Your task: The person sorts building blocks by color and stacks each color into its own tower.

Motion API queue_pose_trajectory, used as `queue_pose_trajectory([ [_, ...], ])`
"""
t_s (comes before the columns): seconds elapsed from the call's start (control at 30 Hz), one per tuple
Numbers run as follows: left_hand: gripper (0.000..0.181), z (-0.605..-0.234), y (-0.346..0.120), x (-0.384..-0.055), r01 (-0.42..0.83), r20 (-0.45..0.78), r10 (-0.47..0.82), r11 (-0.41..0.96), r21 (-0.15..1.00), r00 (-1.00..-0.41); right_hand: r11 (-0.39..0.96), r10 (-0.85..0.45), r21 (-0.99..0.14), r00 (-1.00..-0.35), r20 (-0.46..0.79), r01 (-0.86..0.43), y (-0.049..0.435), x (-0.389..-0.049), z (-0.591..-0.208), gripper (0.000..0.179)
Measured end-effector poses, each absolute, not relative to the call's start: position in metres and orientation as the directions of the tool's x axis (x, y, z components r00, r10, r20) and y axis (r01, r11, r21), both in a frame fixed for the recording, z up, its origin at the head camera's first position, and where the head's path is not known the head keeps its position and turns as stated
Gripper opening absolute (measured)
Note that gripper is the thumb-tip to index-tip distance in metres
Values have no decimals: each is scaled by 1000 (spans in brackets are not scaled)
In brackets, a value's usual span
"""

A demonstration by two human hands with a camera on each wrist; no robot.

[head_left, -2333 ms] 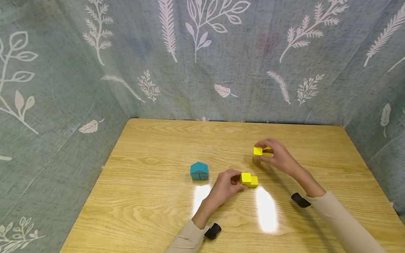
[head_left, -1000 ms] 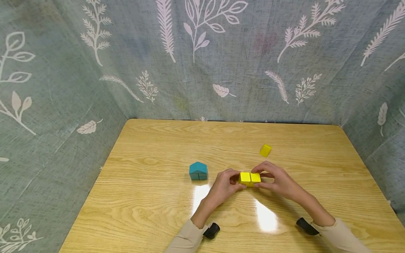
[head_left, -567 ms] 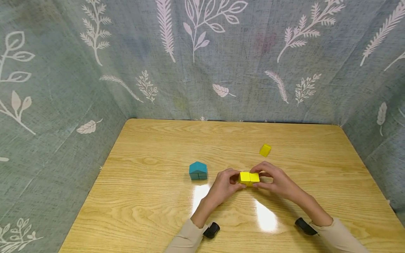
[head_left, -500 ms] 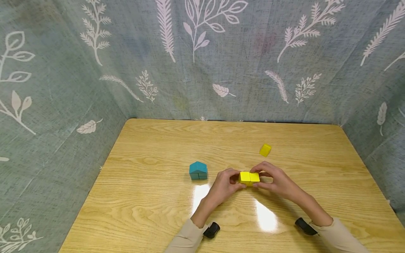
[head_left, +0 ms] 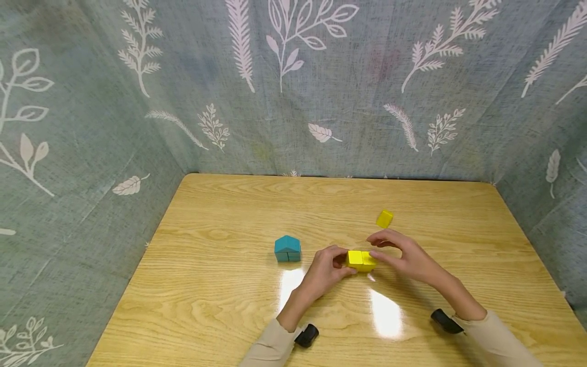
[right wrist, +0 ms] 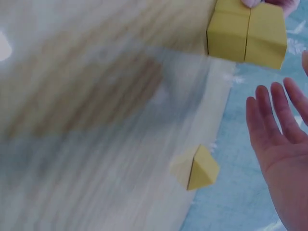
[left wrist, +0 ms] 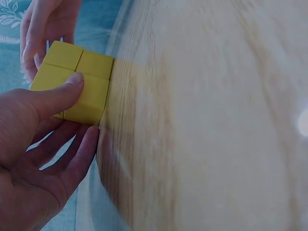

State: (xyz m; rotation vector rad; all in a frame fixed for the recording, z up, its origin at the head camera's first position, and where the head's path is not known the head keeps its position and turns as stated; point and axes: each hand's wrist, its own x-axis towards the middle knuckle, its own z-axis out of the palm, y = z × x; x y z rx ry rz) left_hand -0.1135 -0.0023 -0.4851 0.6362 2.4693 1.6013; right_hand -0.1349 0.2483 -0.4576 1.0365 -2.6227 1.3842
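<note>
Several yellow blocks (head_left: 355, 259) form a square stack, two wide and two high, right of the table's middle. My left hand (head_left: 324, 271) holds the stack's left side; in the left wrist view its thumb (left wrist: 72, 86) lies across the front of the yellow blocks (left wrist: 89, 98). To the right of the stack, my right hand (head_left: 411, 258) is off its former grip, thumb and fingers spread apart. The right wrist view shows the right hand (right wrist: 286, 139) with straight fingers, a gap away from the blocks (right wrist: 228, 36). Farther back lies a yellow triangular block (head_left: 384, 218).
A small teal house-shaped pile of blocks (head_left: 287, 248), with a triangular top, stands left of my left hand. The wooden table (head_left: 220, 295) has its back edge against a leaf-patterned cloth (head_left: 293, 122), which also rises at both sides.
My right hand brought a yellow block from the back onto the stack's upper right and pressed it against its neighbour. Now it has let go and its fingers have spread. My left hand stayed put.
</note>
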Motion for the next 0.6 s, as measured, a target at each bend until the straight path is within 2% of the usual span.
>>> queue_pose_trajectory([
  [0.6,36,-487,-3,-111,264,109,404,350,899,-908,489,-471,-659,-809,351,-571,277,-186,-453,26],
])
